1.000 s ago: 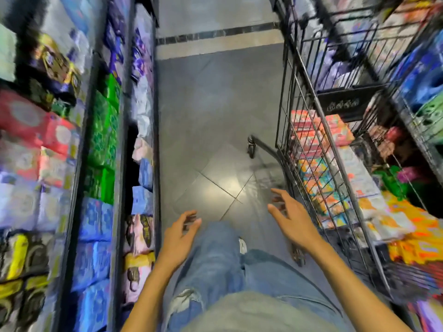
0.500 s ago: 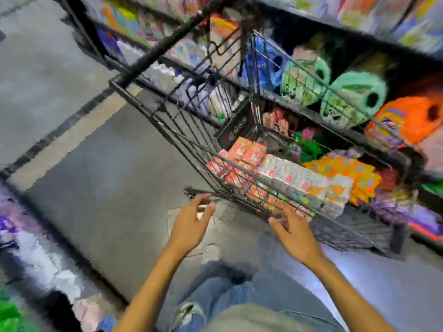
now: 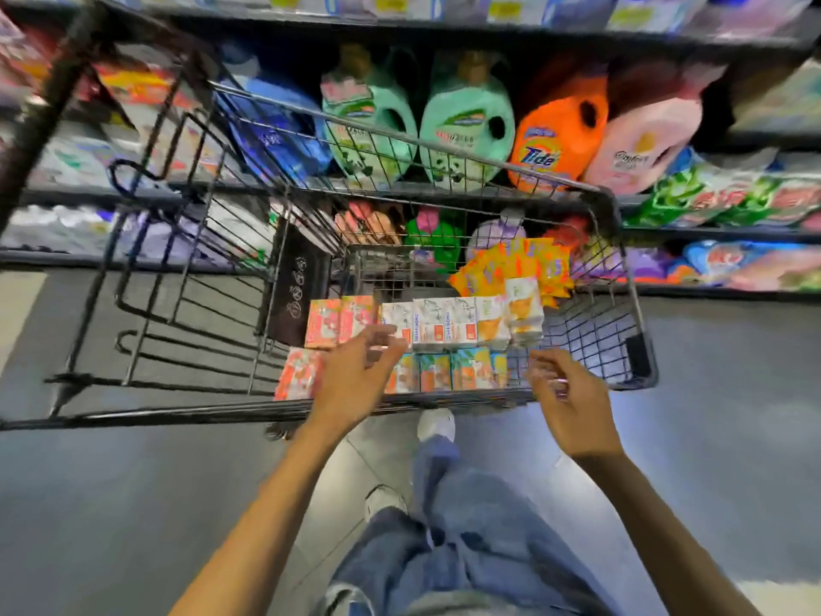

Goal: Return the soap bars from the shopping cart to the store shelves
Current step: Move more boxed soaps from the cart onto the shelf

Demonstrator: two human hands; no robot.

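Down on the bottom of the shopping cart (image 3: 622, 304), the soap bars (image 3: 488, 326) are all packed in tidy rows. Pink boxes (image 3: 337, 322) are on the left and white boxes (image 3: 437, 324) in the middle. Teal-and-orange boxes (image 3: 462, 371) fill the row nearest the person, and a heap of yellow packs (image 3: 520, 264) sits at the far right.

The left hand (image 3: 355, 375) reaches over the cart's near rim and hovers above the boxes, about where pink meets white. Its grip is spread, fingers loose and apart, nothing in it. Too blurry to say whether the fingertips touch a box.

The right hand (image 3: 573, 406) is over the same rim but further right, well apart from the left one. Its fingers are loosely curled, and the grip holds nothing that I can make out.

Just beyond the cart are the shelves (image 3: 711, 233), with a row of big detergent jugs: two green jugs (image 3: 368, 122), an orange Tide jug (image 3: 555, 135) and a pink jug (image 3: 644, 144). Lower shelves hold colourful bags, too smeared to read.

A black panel (image 3: 297, 295) hangs inside the cart, left of the pink boxes. The cart stands on a grey floor (image 3: 111, 504). The person wears blue jeans (image 3: 466, 526), and one white shoe (image 3: 436, 424) shows just below the near rim.
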